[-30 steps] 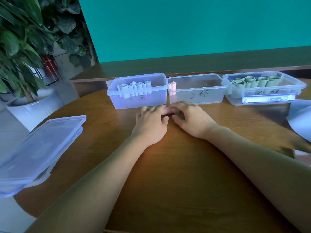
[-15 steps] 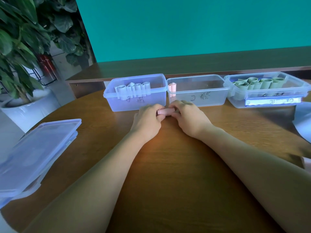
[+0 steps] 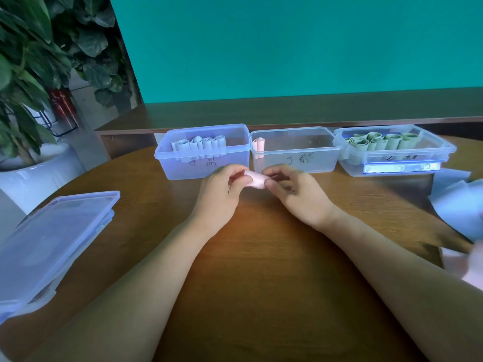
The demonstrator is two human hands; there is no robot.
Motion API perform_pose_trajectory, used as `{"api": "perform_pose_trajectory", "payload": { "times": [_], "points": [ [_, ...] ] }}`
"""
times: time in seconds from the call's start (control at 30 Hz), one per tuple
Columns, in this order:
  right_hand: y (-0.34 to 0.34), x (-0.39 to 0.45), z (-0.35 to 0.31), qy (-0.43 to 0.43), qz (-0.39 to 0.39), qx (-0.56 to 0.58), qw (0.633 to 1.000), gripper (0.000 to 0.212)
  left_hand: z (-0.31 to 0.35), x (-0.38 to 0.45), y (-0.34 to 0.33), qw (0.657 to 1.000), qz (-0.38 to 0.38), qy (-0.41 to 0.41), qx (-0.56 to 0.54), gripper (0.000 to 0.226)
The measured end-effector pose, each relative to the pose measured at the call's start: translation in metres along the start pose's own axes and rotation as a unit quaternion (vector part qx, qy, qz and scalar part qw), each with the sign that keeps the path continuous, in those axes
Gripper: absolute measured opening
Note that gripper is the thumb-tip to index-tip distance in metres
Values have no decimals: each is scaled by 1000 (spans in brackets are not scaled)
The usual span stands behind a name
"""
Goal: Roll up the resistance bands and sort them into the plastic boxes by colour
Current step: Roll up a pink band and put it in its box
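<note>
You have the pink roll (image 3: 255, 179) pinched between both hands, lifted just clear of the desk (image 3: 261, 257). Your left hand (image 3: 224, 189) curls its fingers and thumb round the left end, and your right hand (image 3: 292, 190) nips the right end between thumb and fingertips. Holding it at both ends likely keeps the band from springing open before it goes in.

Just beyond your hands stands the middle box (image 3: 295, 150), nearly empty, with one other pink roll (image 3: 258, 146) upright against its left wall. That is probably where this one belongs, a short reach forward. Beyond your left hand sits the left box (image 3: 203, 152) with pale bluish rolls (image 3: 198, 147) lined up in it. Off past your right hand is the right box (image 3: 394, 150), holding green rolls (image 3: 376, 143).

Far out to the side of your left forearm lie stacked lids (image 3: 52, 236), set aside so the boxes stay open.

Out beyond your right forearm, loose pale bands (image 3: 454, 199) run off the edge of the view; how many remain I cannot tell. Something pinkish (image 3: 473, 270) lies blurred there too. The handwriting on the box fronts is too faint to read, and your fingers hide whether the roll's loose end is tucked in.
</note>
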State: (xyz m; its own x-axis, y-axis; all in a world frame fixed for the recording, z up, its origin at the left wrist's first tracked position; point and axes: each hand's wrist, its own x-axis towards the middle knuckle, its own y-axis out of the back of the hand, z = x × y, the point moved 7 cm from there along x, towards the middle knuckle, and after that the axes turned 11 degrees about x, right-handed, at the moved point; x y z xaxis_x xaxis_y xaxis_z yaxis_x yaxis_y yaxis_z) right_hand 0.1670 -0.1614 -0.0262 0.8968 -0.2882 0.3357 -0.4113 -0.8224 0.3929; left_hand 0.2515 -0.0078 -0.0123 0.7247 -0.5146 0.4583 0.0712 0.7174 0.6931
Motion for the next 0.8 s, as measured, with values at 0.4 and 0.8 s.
{"api": "perform_pose_trajectory", "payload": {
  "times": [0.4, 0.8],
  "points": [
    [3, -20, -24, 79, 0, 74, 994, 13, 21, -20, 11, 984, -10, -1, -179, 15],
    [-6, -22, -32, 45, -42, 227, 972, 14, 8, -18, -1, 911, -98, 86, -391, 33]
  ]
}}
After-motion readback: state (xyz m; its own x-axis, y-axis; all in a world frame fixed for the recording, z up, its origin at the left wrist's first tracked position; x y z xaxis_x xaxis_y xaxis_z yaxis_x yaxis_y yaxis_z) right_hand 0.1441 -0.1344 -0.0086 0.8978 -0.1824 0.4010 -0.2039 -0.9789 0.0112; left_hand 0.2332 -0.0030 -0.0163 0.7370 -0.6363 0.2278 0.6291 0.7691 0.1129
